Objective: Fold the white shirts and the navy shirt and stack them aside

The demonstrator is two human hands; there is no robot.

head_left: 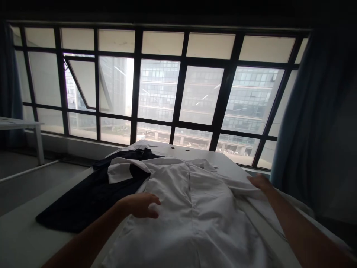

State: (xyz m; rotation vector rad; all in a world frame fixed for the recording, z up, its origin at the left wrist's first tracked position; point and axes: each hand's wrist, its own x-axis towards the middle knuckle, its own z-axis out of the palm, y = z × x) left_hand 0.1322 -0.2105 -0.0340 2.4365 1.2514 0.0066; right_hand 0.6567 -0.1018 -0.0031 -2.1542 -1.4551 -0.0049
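A white button-up shirt (178,208) lies spread front side up, its button placket running down the middle. My left hand (142,205) is over the shirt's left side, thumb and fingers apart, holding nothing. My right hand (260,181) is at the shirt's right sleeve (240,186), which stretches out to the right. Its fingers are dark and partly hidden, so whether they grip the cloth does not show. The shirt's other sleeve (119,171) is folded out over a dark navy garment (92,193) to the left.
The clothes rest on a long white table (220,160) reaching toward a wide window with black frames (136,89). One pane (80,82) is tilted open. Another white table (21,124) stands at left. A blue curtain (295,123) hangs at right.
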